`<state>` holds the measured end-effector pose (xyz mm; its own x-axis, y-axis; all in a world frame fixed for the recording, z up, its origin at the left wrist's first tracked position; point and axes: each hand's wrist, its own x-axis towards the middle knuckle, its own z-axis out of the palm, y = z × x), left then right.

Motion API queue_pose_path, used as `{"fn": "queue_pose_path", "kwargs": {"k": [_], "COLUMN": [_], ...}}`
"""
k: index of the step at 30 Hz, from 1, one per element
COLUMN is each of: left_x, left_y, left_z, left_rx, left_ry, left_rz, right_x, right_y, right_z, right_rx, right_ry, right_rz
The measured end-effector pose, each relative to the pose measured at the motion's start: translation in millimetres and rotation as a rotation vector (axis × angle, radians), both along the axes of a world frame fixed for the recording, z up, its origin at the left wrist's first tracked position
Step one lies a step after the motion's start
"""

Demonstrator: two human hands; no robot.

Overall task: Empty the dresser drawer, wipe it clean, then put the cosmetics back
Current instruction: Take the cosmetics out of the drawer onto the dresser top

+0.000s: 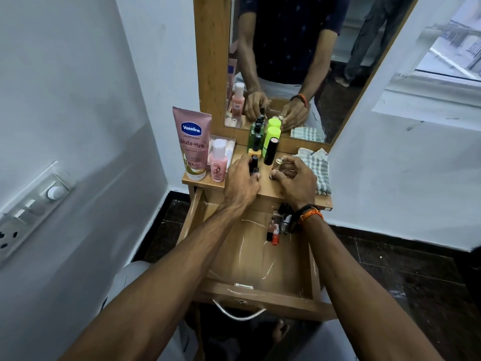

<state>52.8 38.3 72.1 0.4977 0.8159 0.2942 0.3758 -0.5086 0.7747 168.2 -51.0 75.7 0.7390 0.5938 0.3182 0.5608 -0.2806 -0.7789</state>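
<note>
Both hands were up on the dresser top (270,188), reaching over the pulled-out drawer (250,259). The left hand (240,185) was wrapped around a small dark bottle (254,164) standing upright on the wood, fingers curled round its lower half. The right hand (296,179) pinched a little clear glass bottle (278,165), tilted, just beside the left one.

Pretty crowded up there tbh. Right behind the hands stood a black lipstick tube (271,151), a neon green bottle (270,139) and a dark green bottle (253,138), all bunched together against the mirror (299,61). Off to the left sat a big pink Vaseline tube (192,144), a small pink bottle (218,161) and a clear tray (230,147) behind it. A checked cloth (316,168) lay crumpled on the right edge, touching the right hand's far side.

The drawer wasn't empty yet: a few small cosmetics (277,225) were clustered at its back right, partly hidden under the right wrist. The rest of the drawer floor was bare scratched wood.
</note>
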Motion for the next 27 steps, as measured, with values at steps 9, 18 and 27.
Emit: {"fn": "queue_pose_path", "kwargs": {"k": [9,18,27], "left_x": [9,16,23], "left_y": [7,8,11], "left_z": [-6,-3,-7], "left_rx": [0.023,0.021,0.018], "left_ry": [-0.061,-0.067,-0.062], "left_rz": [0.049,0.118,0.172], "right_x": [6,7,4], "right_y": [8,18,24], "right_z": [-2,-8,-13], "right_rx": [-0.044,-0.042,-0.052], "right_ry": [0.088,0.06,0.001], "right_rz": [0.025,-0.004,-0.081]}}
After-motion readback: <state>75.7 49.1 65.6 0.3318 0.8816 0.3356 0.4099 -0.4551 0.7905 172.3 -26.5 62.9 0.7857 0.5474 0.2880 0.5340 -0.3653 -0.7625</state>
